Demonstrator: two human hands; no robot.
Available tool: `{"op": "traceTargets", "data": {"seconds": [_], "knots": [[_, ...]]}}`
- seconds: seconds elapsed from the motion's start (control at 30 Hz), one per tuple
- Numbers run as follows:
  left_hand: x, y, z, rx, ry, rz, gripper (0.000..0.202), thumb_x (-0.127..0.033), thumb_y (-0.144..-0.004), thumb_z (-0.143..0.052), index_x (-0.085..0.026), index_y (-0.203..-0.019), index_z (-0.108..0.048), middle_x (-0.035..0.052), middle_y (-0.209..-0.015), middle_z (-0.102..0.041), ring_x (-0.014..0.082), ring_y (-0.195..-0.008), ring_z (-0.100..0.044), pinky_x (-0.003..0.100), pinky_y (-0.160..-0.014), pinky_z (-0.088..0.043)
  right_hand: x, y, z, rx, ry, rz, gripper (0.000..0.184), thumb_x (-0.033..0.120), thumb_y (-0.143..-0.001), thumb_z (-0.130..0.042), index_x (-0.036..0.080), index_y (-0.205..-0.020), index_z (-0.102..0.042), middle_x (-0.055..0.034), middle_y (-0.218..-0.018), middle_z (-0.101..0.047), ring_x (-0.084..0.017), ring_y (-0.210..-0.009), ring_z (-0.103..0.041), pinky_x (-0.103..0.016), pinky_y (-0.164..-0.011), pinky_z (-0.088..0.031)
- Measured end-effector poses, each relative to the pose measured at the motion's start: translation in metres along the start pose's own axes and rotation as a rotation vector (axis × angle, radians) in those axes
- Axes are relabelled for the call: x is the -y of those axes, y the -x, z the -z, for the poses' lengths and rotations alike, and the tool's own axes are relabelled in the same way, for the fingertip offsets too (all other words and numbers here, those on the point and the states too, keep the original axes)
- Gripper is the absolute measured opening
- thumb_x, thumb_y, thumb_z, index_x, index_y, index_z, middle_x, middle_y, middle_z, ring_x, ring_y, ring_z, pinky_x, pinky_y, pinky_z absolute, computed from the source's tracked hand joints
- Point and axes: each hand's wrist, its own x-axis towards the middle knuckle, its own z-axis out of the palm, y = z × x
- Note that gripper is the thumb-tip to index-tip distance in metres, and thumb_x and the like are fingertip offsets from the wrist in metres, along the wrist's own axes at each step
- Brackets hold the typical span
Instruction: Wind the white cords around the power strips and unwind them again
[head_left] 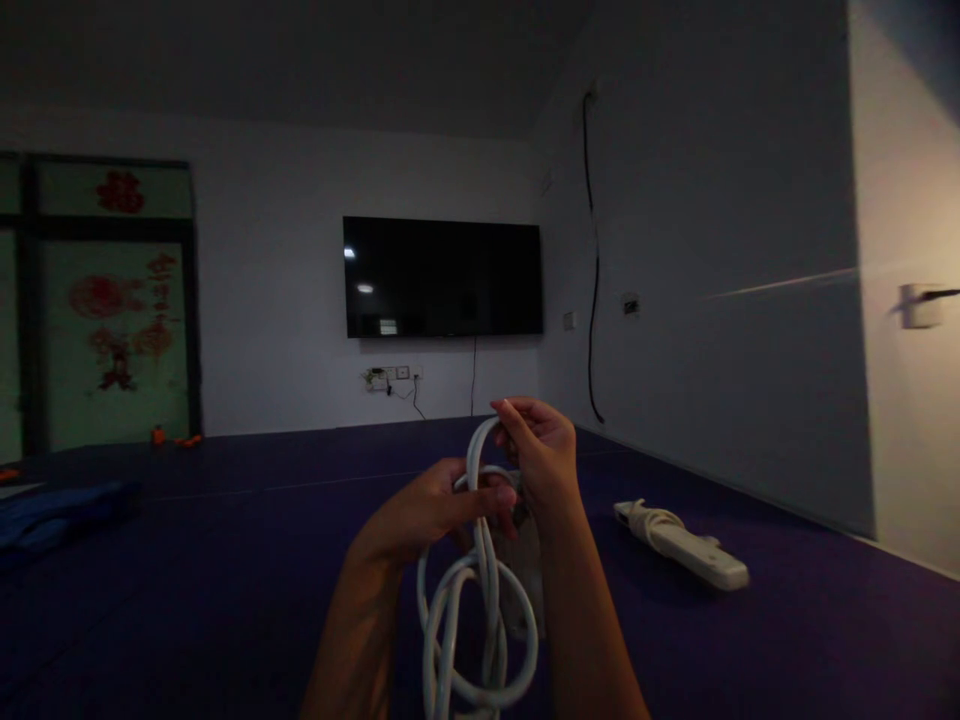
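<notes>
A white cable [480,610] hangs in several loops in front of me, over a dark blue floor. My left hand [431,510] is closed around the bundle where the loops cross. My right hand [540,450] is just above it, fingers pinched on the top loop of the same cable. A white block, perhaps the cable's socket end, shows dimly behind my right wrist.
A white power strip [682,545] with its cord wrapped around it lies on the floor [225,560] at the right. A dark television [442,277] hangs on the far wall above wall sockets [390,377]. A glass door [112,310] with red decorations is at the left. Blue fabric [52,510] lies at the far left.
</notes>
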Motion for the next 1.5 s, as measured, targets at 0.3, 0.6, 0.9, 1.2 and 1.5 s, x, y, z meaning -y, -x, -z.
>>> {"op": "traceTargets", "data": {"seconds": [0.3, 0.6, 0.9, 1.2, 1.5], "knots": [[-0.011, 0.025, 0.025, -0.537, 0.039, -0.053, 0.036, -0.043, -0.067, -0.069, -0.016, -0.090, -0.062, 0.0039, -0.077, -0.064, 0.0143, -0.063, -0.060, 0.022, -0.048, -0.044, -0.001, -0.002, 0.002, -0.230, -0.032, -0.011, 0.036, 0.046, -0.061, -0.072, 0.013, -0.071, -0.062, 0.0056, -0.047, -0.051, -0.003, -0.035, -0.030, -0.019, -0.035, -0.016], [-0.011, 0.055, 0.067, -1.416, 0.125, -0.525, 0.038, -0.041, -0.069, -0.065, -0.019, -0.099, -0.060, 0.0093, -0.112, -0.063, 0.0251, -0.103, -0.059, 0.035, -0.080, -0.050, -0.018, -0.006, 0.007, -0.226, 0.081, -0.104, 0.042, 0.051, -0.057, -0.073, 0.012, -0.069, -0.062, 0.0035, -0.048, -0.055, -0.002, -0.034, -0.026, -0.020, -0.036, -0.013], [-0.005, 0.039, 0.064, -1.525, -0.032, -0.571, 0.047, -0.036, -0.064, -0.069, -0.017, -0.106, -0.059, 0.0104, -0.123, -0.058, 0.0226, -0.117, -0.051, 0.034, -0.099, -0.038, -0.028, 0.001, -0.021, -0.310, -0.194, -0.285, 0.036, 0.046, -0.058, -0.072, 0.015, -0.073, -0.061, 0.0063, -0.051, -0.050, -0.001, -0.034, -0.023, -0.018, -0.034, -0.012], [0.031, 0.065, 0.108, -1.408, -0.416, 0.168, 0.022, -0.037, -0.070, -0.058, -0.016, -0.066, -0.059, 0.0019, -0.060, -0.061, 0.0219, -0.069, -0.062, 0.031, -0.064, -0.045, -0.010, 0.006, -0.037, 0.083, -0.490, -0.319, 0.023, 0.026, -0.071, -0.058, 0.018, -0.091, -0.067, -0.0004, -0.073, -0.057, -0.004, -0.047, -0.034, -0.020, -0.041, -0.025], [0.049, 0.024, 0.092, -0.975, -0.361, 0.347, 0.028, -0.035, -0.070, -0.061, -0.014, -0.087, -0.059, -0.0008, -0.055, -0.060, 0.0149, -0.042, -0.055, 0.027, -0.049, -0.041, -0.002, 0.014, -0.050, 0.138, -0.554, -0.315, 0.028, 0.018, -0.066, -0.057, 0.019, -0.091, -0.069, -0.0051, -0.089, -0.060, -0.007, -0.058, -0.040, -0.023, -0.049, -0.033]]}}
